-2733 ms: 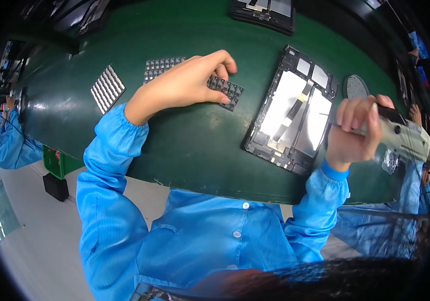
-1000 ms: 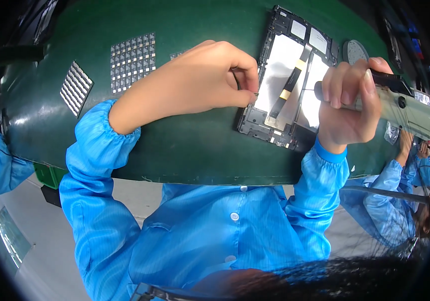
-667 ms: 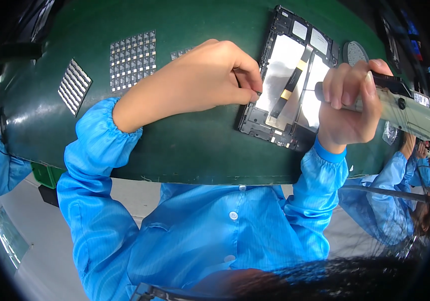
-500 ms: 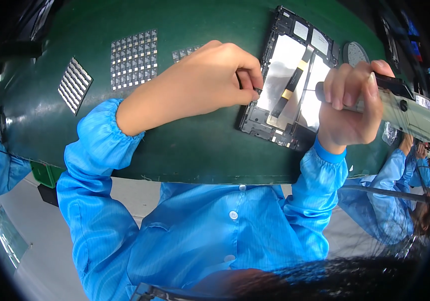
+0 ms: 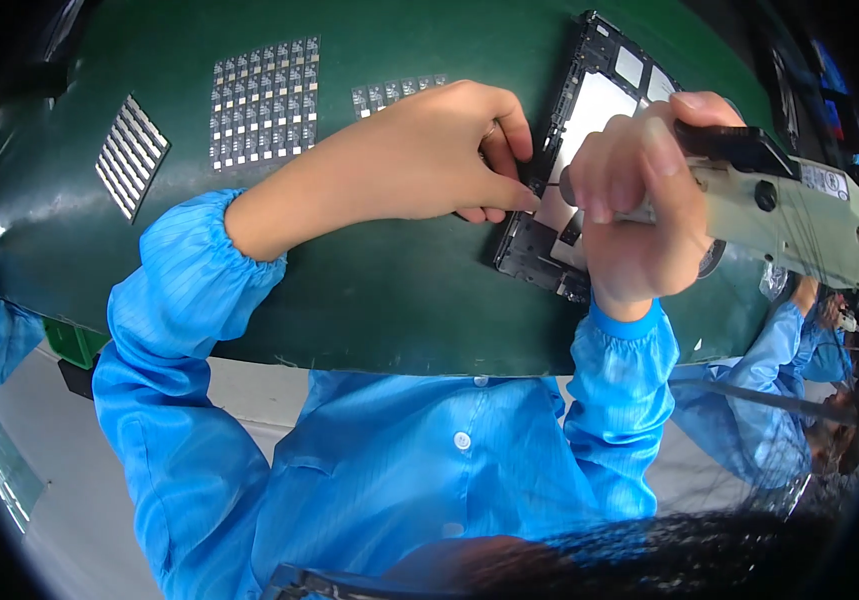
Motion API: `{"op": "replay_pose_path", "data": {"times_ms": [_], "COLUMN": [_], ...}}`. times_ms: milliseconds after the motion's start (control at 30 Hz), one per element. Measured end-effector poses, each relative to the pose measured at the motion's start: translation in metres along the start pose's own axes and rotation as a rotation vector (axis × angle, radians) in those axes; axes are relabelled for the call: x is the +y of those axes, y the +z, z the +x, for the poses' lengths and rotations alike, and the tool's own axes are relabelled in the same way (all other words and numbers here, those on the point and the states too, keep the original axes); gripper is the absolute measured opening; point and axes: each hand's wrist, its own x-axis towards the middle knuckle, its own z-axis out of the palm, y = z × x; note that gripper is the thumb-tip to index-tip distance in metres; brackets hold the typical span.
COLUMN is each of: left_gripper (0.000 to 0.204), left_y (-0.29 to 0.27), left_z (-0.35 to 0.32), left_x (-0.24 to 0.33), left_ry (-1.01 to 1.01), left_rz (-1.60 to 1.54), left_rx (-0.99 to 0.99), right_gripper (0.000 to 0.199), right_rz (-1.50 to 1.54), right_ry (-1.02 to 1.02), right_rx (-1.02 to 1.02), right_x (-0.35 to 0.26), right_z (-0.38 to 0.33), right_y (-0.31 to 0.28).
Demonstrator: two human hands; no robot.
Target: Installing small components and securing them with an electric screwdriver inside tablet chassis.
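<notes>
Partly covered by a person's two bare hands, an opened black tablet housing (image 5: 589, 108) lies on a green table (image 5: 379, 305). At the housing's left edge is the left hand (image 5: 449, 150), its thumb and forefinger curled close together; whether anything is pinched between them cannot be told. Over the housing's right side, the right hand (image 5: 639, 190) wraps its fingers firmly around a pale electric screwdriver (image 5: 799, 215) with a black lever. The tool's body extends to the right of the housing, while its thin bit (image 5: 549, 184) points left, just beside the left fingertips; contact is unclear. Left of the housing lie a small sheet of boards (image 5: 387, 95), a larger sheet (image 5: 264, 100) and, farthest out, a slanted panel of white rows (image 5: 132, 158). Right of it is a crumpled clear bag (image 5: 772, 280), with a co-worker's blue sleeve (image 5: 764, 345) beyond.

The likeliest mishap is the bit skidding and jabbing the left thumb, because the two are so close. A sideways push could also shift the housing, as no clamp shows. The left forearm, near the small sheet, might nudge it if it swings back carelessly.
</notes>
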Motion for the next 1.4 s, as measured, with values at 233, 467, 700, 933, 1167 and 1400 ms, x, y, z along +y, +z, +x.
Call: {"op": "replay_pose_path", "data": {"times_ms": [233, 467, 700, 933, 1167, 1400], "left_gripper": [0.03, 0.029, 0.029, 0.029, 0.028, 0.022], "left_y": [-0.001, 0.0, 0.0, -0.001, 0.003, 0.003], "left_z": [0.0, 0.003, 0.002, 0.004, 0.004, 0.008], "left_x": [-0.001, -0.006, -0.007, -0.01, -0.006, -0.004], "left_ry": [0.083, 0.104, 0.113, 0.14, 0.035, 0.043], "left_rz": [0.031, -0.011, -0.002, -0.004, -0.105, -0.08], "left_rx": [0.03, 0.04, 0.053, 0.025, 0.04, 0.007], "right_gripper": [0.027, 0.026, 0.023, 0.018, 0.018, 0.026], "right_rz": [0.019, 0.0, 0.022, -0.133, -0.014, 0.029], "right_ry": [0.055, 0.051, 0.098, 0.053, 0.1, 0.189], "right_rx": [0.027, -0.036, -0.008, -0.049, -0.007, -0.068], "right_x": [0.004, 0.008, 0.008, 0.013, 0.008, 0.012], "right_z": [0.006, 0.006, 0.005, 0.006, 0.002, 0.001], "right_y": [0.0, 0.0, 0.002, 0.004, 0.009, -0.002]}}
